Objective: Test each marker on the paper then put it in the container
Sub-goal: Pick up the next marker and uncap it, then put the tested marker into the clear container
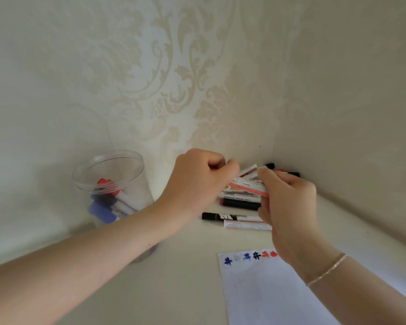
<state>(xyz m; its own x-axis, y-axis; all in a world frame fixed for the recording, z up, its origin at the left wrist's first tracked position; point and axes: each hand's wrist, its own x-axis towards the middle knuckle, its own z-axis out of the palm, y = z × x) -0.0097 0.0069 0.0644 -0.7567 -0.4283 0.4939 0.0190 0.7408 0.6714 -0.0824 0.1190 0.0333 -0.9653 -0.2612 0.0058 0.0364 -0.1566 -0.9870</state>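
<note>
My left hand (197, 181): fingers curled on the red-striped marker (249, 187)'s cap end.
My right hand (288, 202): gripping its barrel.
Paper (267, 292): colour marks along the top.

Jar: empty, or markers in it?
Not empty: the upright jar holds several capped markers, red and blue caps showing through the clear wall.

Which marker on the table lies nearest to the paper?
The white marker with red stripe, just below the black-capped marker; the other markers lie farther from the paper.
</note>
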